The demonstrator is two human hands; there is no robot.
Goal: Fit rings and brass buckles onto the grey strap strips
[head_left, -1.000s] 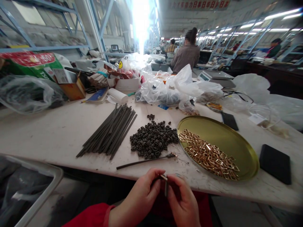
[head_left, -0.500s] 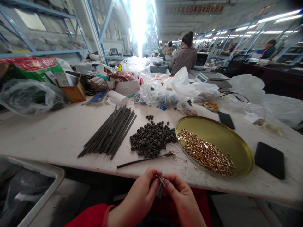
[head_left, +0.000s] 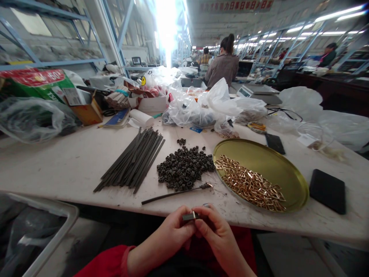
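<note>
My left hand (head_left: 174, 231) and my right hand (head_left: 216, 229) meet at the table's front edge, fingers closed on a dark strap (head_left: 188, 217). A shiny metal buckle (head_left: 194, 214) sits across the strap between the fingertips; the rest of the strap is hidden by my hands. Just beyond lies another dark strap (head_left: 170, 197) with a gold buckle at its right end. Behind that is a heap of small dark loops (head_left: 184, 169). Long dark strips (head_left: 129, 163) are stacked to its left. Gold buckles (head_left: 250, 184) fill part of a round golden tray (head_left: 288, 173) on the right.
A black phone-like slab (head_left: 328, 191) lies right of the tray, and a smaller dark one (head_left: 275, 143) behind it. Plastic bags (head_left: 198, 109), a scale (head_left: 256, 94) and boxes (head_left: 86, 109) line the back. A white bin (head_left: 69, 215) stands lower left. A co-worker (head_left: 223, 63) sits ahead.
The strap and buckle have turned in my fingers, from pointing down toward me to lying sideways. My right fingers have shifted their grip. The whole view has moved slightly.
</note>
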